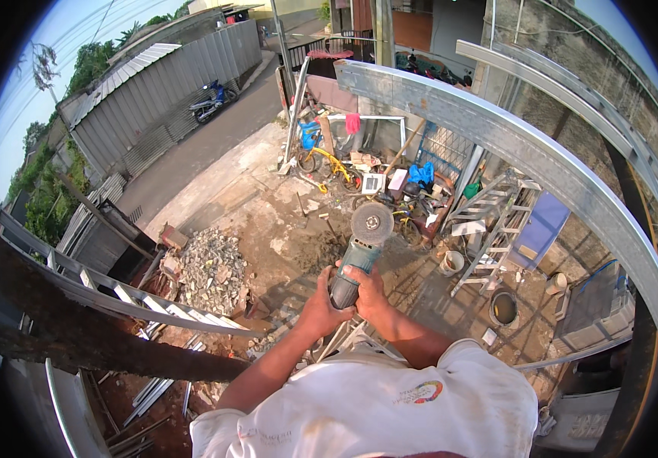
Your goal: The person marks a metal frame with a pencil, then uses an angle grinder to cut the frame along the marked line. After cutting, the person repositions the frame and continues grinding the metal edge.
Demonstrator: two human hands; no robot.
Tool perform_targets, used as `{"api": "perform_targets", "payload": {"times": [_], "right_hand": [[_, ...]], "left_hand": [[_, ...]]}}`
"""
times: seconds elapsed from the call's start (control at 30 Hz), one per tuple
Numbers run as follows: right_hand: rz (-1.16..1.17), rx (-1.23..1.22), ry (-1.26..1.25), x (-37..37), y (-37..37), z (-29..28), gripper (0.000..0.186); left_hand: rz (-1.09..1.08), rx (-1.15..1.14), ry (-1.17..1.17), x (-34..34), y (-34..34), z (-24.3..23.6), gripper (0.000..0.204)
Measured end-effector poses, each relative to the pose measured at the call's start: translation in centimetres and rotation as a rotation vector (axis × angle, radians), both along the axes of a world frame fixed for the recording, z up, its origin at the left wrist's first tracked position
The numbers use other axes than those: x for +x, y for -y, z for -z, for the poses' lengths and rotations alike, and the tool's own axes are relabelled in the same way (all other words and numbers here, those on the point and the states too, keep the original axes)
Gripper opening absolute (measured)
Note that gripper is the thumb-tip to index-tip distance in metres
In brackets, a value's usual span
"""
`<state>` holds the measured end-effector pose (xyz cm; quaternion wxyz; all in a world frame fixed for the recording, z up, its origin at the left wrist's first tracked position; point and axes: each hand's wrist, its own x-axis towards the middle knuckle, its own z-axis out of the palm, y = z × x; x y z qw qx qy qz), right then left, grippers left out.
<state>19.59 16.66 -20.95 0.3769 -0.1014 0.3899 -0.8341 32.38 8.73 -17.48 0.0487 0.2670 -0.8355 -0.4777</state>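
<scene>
An angle grinder with a teal and black body is held out in front of my chest, high above the ground. Its round, greyish disc points away from me; whether it spins I cannot tell. My left hand wraps around the dark rear part of the body from the left. From the right, my right hand closes on the same body, with its thumb across the top. Beyond the disc, a long galvanized steel channel crosses from the upper middle to the right side, apart from the grinder.
Below lies a yard with a rubble heap, a yellow bicycle among clutter, a stepladder and a white bucket. A dark beam and a metal truss run close on my left.
</scene>
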Motion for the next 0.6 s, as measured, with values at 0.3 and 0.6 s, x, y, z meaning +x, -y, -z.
{"api": "perform_targets", "payload": {"times": [0.3,0.6], "right_hand": [[-0.041,-0.046,0.116,-5.3,1.2,2.7,0.04],[0.014,-0.029,0.016,-9.0,2.5,-0.9,0.048]], "left_hand": [[0.072,-0.112,-0.023,-3.4,0.1,-0.7,0.114],[0.008,-0.129,-0.147,-5.4,0.8,1.6,0.112]]}}
